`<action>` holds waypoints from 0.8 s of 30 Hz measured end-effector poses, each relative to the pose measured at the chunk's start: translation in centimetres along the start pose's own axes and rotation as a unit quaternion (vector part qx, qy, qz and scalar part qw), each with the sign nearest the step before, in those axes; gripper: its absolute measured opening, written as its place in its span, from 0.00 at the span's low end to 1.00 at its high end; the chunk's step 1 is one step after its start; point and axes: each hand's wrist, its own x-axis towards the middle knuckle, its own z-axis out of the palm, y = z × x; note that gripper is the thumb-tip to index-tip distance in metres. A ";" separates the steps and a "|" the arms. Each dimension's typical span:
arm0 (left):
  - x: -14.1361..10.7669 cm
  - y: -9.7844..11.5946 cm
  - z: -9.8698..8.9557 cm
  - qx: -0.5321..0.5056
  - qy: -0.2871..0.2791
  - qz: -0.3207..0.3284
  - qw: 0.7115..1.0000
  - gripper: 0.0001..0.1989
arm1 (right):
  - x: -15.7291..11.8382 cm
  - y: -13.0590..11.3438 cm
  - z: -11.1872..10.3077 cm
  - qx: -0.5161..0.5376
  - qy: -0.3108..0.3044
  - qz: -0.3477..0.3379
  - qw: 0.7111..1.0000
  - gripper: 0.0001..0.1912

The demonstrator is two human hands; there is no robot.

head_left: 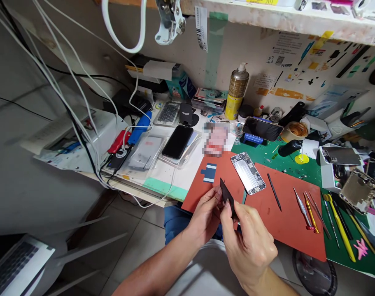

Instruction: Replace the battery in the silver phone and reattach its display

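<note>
Between both hands, over the near edge of the orange mat (pixel 292 201), a thin dark flat piece (pixel 227 196) is held up on edge. My left hand (pixel 206 213) pinches it from the left, and my right hand (pixel 247 238) grips its lower right side with thumb and fingers. Beyond the hands lies an opened phone body (pixel 248 173) with bare metal inside. A blue strip with white bands (pixel 209 172) rests on the mat to the left. To the right of the phone body is a black pen-like tool (pixel 274 192).
Screwdrivers (pixel 310 211), tweezers and a yellow tool (pixel 340 228) lie at the right. A black phone (pixel 178 142) is on the left of the bench. A spray can (pixel 236 91) stands at the back, beside a phone on a blue stand (pixel 262 128). White cables hang at the left.
</note>
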 end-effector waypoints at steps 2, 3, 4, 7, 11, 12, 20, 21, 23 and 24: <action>-0.1 0.0 -0.1 -0.005 0.004 0.004 1.000 0.20 | 0.0 -0.1 0.1 -0.001 -0.003 0.000 1.000 0.05; -0.1 0.0 -0.1 -0.007 0.006 0.006 1.000 0.20 | 0.0 -0.1 0.1 -0.002 -0.004 -0.001 1.000 0.05; -0.1 0.0 -0.1 -0.008 0.008 0.006 1.000 0.19 | 0.1 -0.2 0.1 -0.004 -0.004 0.000 1.000 0.05; -0.2 0.1 -0.1 -0.009 0.008 0.005 1.000 0.18 | 0.1 -0.2 0.1 -0.006 -0.001 0.001 1.000 0.04; 0.0 -0.2 -0.1 -0.006 0.005 0.014 1.000 0.18 | 0.2 -0.2 0.2 0.004 0.002 -0.001 1.000 0.05; 0.1 -0.3 -0.2 0.003 0.006 0.013 1.000 0.18 | 0.3 -0.2 0.1 0.003 0.002 -0.003 1.000 0.05; -0.9 2.7 -0.7 0.336 0.038 0.343 0.876 0.22 | 1.6 1.7 -1.6 0.086 -0.095 0.010 0.992 0.04; -1.1 3.6 -0.6 0.390 -0.005 0.371 0.843 0.21 | 1.8 1.9 -1.8 0.101 -0.125 0.010 0.987 0.04; -1.4 5.2 -0.1 0.461 -0.104 0.365 0.802 0.15 | 2.2 2.4 -2.0 0.121 -0.172 0.000 0.978 0.06; -1.4 5.8 0.2 0.486 -0.143 0.354 0.786 0.12 | 2.4 2.6 -2.1 0.125 -0.184 -0.008 0.975 0.07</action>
